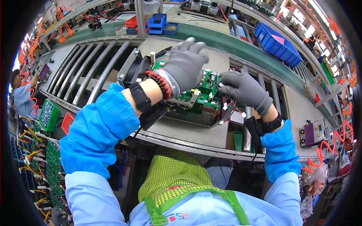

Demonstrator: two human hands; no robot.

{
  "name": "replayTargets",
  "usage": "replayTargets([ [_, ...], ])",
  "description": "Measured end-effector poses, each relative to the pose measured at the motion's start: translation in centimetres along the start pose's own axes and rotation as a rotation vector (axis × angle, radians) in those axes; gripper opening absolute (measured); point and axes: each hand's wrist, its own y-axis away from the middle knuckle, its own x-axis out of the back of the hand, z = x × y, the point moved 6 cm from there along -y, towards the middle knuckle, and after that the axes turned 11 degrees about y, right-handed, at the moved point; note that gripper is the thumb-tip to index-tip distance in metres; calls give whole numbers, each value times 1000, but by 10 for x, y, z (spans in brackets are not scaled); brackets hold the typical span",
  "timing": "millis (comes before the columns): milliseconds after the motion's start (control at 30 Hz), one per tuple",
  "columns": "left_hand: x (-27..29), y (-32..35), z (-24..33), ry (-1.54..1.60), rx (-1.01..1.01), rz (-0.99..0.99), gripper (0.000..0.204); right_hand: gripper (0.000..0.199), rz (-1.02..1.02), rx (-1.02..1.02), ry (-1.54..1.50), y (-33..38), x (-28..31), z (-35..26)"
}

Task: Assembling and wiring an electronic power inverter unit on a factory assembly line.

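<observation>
My left hand [185, 64], in a grey glove, reaches over a green circuit board [211, 86] with its fingers spread and holds nothing. The board sits on an open metal chassis [198, 115], with a black fan-like part [137, 71] at its left end. By the board's right end, my gloved right hand [244, 89] has its fingers bent together, with a small white piece at the fingertips. What they grip is partly hidden. Just below that hand hang several thin wires [230, 107] with white connectors.
Metal rollers [88, 71] flank the work plate on the left. Blue bins [157, 23] and a red bin [131, 22] stand behind, with a large blue crate [277, 43] at the right. Purple-fronted units [312, 133] lie farther out. Circuit boards [52, 165] are stacked lower left; a green screw bin [48, 116] is nearby.
</observation>
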Motion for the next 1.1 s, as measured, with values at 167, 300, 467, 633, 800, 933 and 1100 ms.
replayTargets([
  [167, -23, -2, 23, 318, -44, -98, 29, 18, 2, -189, -88, 12, -5, 7],
  [300, -42, -5, 35, 403, 83, -238, 44, 18, 97, -231, -165, 20, -7, 9],
  [467, -58, -14, 35, 584, 143, -281, 38, 17, 210, -477, -121, 40, -9, 23],
  [633, -8, -6, 62, 282, -9, 0, 28, 16, 298, -414, -168, 44, -5, 19],
  [800, -12, 98, 164, 795, -331, -280, 23, 18, 106, -434, -294, 38, -1, 29],
  [933, -115, 103, 112, 1516, 527, -471, 29, 18, -114, -298, 39, 24, 7, 33],
  [1100, -162, 78, 94, 2058, 633, -268, 20, 15, -306, -105, 294, 8, -3, 28],
])
